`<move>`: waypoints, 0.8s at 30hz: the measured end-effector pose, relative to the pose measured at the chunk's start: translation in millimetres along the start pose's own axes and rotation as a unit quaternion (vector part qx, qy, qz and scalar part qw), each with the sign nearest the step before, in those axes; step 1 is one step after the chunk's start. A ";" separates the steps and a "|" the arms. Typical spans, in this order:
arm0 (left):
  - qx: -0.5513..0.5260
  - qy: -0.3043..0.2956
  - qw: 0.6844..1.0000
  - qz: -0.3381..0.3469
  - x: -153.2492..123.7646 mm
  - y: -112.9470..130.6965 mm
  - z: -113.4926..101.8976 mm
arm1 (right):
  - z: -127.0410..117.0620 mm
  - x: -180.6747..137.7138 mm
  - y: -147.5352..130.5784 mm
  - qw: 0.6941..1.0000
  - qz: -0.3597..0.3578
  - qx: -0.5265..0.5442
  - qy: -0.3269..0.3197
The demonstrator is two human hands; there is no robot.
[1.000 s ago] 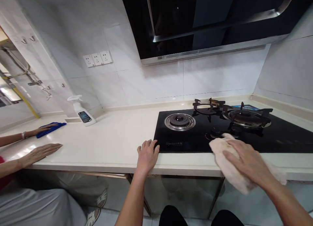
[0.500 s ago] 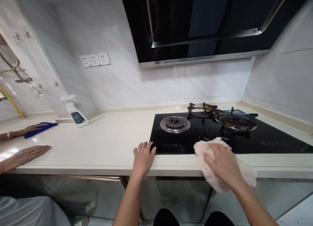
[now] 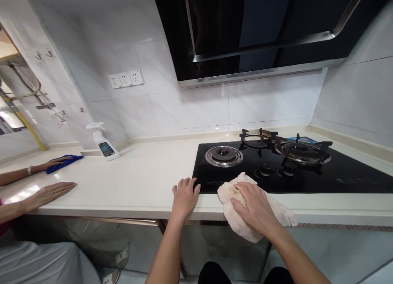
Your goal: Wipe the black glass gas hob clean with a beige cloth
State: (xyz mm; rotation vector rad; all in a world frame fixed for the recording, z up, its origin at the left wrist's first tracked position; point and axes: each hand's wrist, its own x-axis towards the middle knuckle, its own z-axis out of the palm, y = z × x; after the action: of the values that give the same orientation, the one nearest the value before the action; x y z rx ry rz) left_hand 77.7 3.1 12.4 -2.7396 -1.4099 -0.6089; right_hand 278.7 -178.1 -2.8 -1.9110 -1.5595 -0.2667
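My right hand point(image 3: 256, 206) presses a crumpled cream cloth point(image 3: 236, 222) flat against the front edge of the black glass gas hob point(image 3: 337, 177); part of the cloth hangs over the counter edge. My left hand point(image 3: 185, 196) lies palm down with fingers apart on the white counter point(image 3: 144, 181), its fingertips at the hob's front left corner. The hob has a bare left burner point(image 3: 224, 155), a right burner with its grate point(image 3: 302, 151), a loose grate point(image 3: 257, 137) behind, and two knobs point(image 3: 276, 169).
Another person's two hands rest on the counter at far left, one flat point(image 3: 49, 191), one on a blue cloth point(image 3: 63, 162). A white spray bottle point(image 3: 103, 142) stands by the wall. A black range hood point(image 3: 254, 30) hangs above the hob.
My right hand has slid the cloth leftward along the hob's front edge, from near the knobs toward my left hand. My left hand has stayed put.
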 end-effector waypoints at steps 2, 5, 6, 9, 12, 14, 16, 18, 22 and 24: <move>0.001 0.006 1.000 0.002 0.2 -0.8 1.9 | -0.7 -1.2 1.5 1.000 0.013 -0.013 0.011; -0.003 0.009 1.000 0.004 0.1 -0.9 3.6 | 1.8 3.7 -2.3 0.999 0.024 -0.037 0.010; -0.006 0.009 1.000 0.004 -0.1 -0.7 3.6 | 3.4 7.1 -4.6 0.999 0.025 -0.045 0.005; -0.013 0.004 1.000 0.001 -0.5 -0.1 3.1 | 9.2 21.5 -13.2 0.998 0.016 -0.062 -0.019; -0.011 0.004 1.000 0.006 -0.5 -0.7 3.3 | 14.7 40.2 -23.6 0.995 0.002 -0.078 -0.057; -0.007 0.006 1.000 0.006 -0.2 -1.4 4.0 | 17.9 54.2 -30.0 0.993 0.000 -0.083 -0.085; -0.005 0.004 1.000 0.004 0.3 -1.8 4.3 | 21.1 68.9 -34.8 0.991 0.004 -0.075 -0.111; -0.005 -0.001 1.000 0.002 0.8 -1.7 3.6 | 24.9 83.1 -37.2 0.990 0.012 -0.063 -0.126; -0.002 -0.006 1.000 -0.002 1.0 0.1 -0.3 | 32.3 102.1 -39.0 0.990 0.030 -0.053 -0.124; -0.002 -0.007 1.000 -0.004 1.0 0.8 -2.0 | 34.1 102.1 -40.8 0.991 0.036 -0.049 -0.119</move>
State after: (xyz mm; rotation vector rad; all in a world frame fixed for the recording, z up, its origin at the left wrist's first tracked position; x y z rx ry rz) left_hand 78.2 3.0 14.7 -2.7485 -1.4237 -0.5930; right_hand 260.3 -72.7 39.9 -2.1345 -1.6516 -0.0873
